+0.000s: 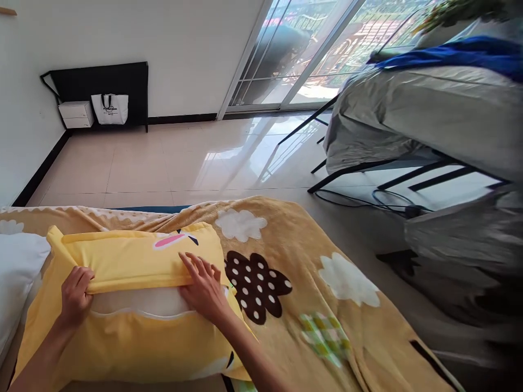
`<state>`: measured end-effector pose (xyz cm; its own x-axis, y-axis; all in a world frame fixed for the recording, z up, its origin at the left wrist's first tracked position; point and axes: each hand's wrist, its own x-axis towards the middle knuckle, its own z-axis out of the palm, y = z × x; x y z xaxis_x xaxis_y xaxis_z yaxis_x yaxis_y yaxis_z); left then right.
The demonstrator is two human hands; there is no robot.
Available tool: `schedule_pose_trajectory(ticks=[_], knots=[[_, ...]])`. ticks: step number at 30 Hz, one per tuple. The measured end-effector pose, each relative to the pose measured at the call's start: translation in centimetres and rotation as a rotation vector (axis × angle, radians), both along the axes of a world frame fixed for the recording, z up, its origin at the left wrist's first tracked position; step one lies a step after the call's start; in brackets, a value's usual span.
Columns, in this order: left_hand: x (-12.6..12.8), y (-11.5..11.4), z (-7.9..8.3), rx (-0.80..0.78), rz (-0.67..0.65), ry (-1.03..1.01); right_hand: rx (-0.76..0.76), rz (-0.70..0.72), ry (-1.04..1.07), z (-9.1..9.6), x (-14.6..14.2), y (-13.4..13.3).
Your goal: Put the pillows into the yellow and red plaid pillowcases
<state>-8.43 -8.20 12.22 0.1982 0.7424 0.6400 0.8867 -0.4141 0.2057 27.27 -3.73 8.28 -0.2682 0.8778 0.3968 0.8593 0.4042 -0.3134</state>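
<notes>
A yellow pillowcase (134,348) with pink and dark printed details lies on the bed around a white pillow (139,301). The pillow's pale side shows through a long gap in the case. Above the gap a flap of the case is folded over toward me. My left hand (77,291) is closed on the left end of that flap's edge, knuckles up. Over the right end of the flap rests my right hand (204,286), its fingers stretched out and spread on the cloth. Its thumb is partly hidden beside the flap's edge.
Under the pillowcase lies a tan blanket (286,239) with cloud and flower patterns. Another white pillow (18,267) is at the left. Beyond the bed are a tiled floor, a black rack (137,92) with a white bag (110,109), and covered furniture (408,109) at right.
</notes>
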Motion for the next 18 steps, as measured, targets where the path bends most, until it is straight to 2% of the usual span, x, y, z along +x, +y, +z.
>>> schedule_pose_trajectory(ticks=[1,3,5,7,9,11,13,14,18], knots=[[0.0,-0.3,0.1,0.025,-0.022,0.002,0.002,-0.046,0.018,-0.9,-0.7,0.2],[-1.0,-1.3,0.3,0.066,-0.056,0.022,0.085,-0.197,0.065,-2.6,-0.3,0.7],[-2.7,-2.7,0.1,0.080,-0.041,0.069,0.197,-0.308,0.052,-4.0,2.2,0.8],[-4.3,-4.2,-1.0,0.024,0.033,0.140,0.236,-0.358,-0.007,-5.4,5.2,0.4],[-5.2,-5.2,-2.5,-0.097,0.145,0.188,0.130,-0.340,-0.069,-6.3,7.5,-0.3],[-5.4,-5.4,-3.7,-0.208,0.224,0.168,-0.068,-0.280,-0.109,-6.5,8.6,-0.9],[-5.3,-5.0,-3.3,-0.252,0.233,0.115,-0.172,-0.243,-0.121,-5.3,9.0,-1.3],[-5.3,-4.8,-2.3,-0.247,0.214,0.094,-0.149,-0.236,-0.113,-4.1,9.0,-1.5],[-5.2,-4.1,3.9,-0.061,0.181,-0.012,0.268,-0.234,0.027,2.1,9.2,-2.6]])
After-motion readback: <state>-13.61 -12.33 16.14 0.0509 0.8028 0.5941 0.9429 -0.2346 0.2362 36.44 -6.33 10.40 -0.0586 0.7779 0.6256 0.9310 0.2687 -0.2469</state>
